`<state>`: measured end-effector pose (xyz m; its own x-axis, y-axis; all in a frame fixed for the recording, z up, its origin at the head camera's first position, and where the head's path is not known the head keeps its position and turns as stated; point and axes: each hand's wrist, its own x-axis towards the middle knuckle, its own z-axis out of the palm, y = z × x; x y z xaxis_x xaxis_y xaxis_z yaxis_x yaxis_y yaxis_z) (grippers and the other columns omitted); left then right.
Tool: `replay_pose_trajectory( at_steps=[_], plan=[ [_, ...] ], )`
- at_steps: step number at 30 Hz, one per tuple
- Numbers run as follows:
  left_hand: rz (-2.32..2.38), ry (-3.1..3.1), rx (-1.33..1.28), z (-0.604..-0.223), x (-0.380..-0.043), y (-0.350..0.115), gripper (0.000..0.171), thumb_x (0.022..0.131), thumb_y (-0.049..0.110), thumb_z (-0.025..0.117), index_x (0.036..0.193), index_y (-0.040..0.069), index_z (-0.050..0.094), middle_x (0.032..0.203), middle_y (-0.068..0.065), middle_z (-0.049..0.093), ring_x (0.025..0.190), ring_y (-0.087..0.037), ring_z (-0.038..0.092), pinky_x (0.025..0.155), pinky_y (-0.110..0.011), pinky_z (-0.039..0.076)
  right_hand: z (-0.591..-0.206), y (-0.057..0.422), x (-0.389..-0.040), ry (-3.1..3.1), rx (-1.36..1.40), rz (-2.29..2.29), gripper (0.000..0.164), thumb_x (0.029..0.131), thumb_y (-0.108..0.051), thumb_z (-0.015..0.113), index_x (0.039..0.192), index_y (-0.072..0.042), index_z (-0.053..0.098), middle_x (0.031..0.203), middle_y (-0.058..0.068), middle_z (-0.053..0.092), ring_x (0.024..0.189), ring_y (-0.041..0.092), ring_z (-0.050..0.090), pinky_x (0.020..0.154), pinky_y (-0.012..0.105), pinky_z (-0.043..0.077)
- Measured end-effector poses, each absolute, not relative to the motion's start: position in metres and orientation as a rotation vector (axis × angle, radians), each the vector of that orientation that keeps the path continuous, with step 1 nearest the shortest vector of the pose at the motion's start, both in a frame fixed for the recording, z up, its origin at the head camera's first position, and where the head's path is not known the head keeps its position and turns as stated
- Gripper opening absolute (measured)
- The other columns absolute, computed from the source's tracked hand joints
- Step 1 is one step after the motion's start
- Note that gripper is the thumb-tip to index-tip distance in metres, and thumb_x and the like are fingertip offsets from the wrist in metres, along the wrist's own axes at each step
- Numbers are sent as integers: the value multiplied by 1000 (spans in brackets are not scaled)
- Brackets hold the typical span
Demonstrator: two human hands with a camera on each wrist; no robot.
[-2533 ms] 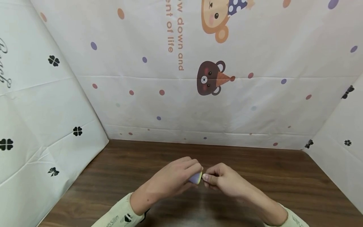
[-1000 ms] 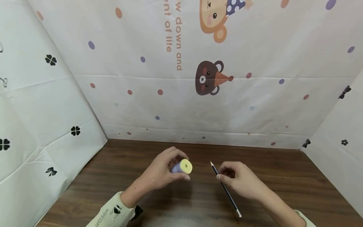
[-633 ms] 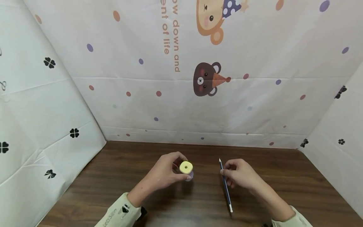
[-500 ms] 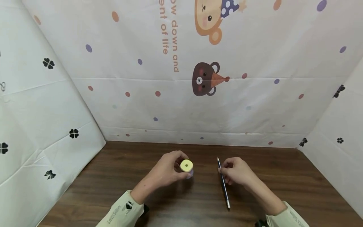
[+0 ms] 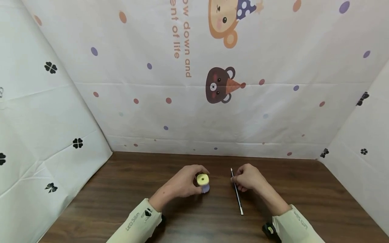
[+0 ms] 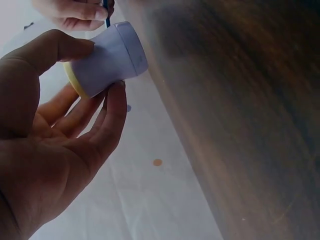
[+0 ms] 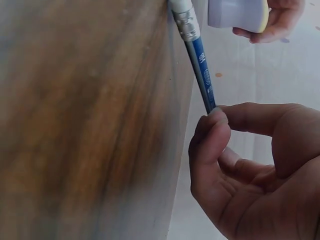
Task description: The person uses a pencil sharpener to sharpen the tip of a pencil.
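Note:
My left hand (image 5: 182, 182) holds a lavender pencil sharpener (image 5: 205, 188) between thumb and fingers. Its yellow top, with a small round hole, faces up in the head view. The left wrist view shows the sharpener's smooth lavender body (image 6: 107, 60) and wider base, pinched at the narrow waist. To the right, my right hand (image 5: 250, 178) pinches a dark blue pencil (image 5: 238, 197) near its sharpened end. The point aims away from me, and the white eraser end with its silver band (image 7: 187, 25) is toward me. Pencil and sharpener are apart.
Both hands are over a dark brown wooden table (image 5: 133, 189). A white printed cloth (image 5: 146, 114) rises behind it, with white cloth walls on the left (image 5: 60, 111) and right (image 5: 361, 175).
The pencil's tip was at the sharpener's yellow end; the two have since come apart. The sharpener has turned yellow end up. Lately the right hand has moved slightly left and away from me.

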<state>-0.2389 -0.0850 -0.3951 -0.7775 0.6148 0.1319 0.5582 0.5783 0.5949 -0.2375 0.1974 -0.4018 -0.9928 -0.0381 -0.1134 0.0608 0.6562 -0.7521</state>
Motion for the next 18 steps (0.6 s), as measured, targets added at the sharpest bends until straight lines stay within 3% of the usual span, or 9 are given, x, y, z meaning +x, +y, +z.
replay_pose_trajectory(
  at_steps=[18],
  plan=[
    [939,2648,1020,-402,-245,-84,50,86,6,82,134,15,69,120,12,67,99,-5,60,87,-26,51,-409,200,-247,2776,77,-1127,25,83,-4,85,73,-2,62,61,11,66,49,17,66,50,30,59]
  ],
)
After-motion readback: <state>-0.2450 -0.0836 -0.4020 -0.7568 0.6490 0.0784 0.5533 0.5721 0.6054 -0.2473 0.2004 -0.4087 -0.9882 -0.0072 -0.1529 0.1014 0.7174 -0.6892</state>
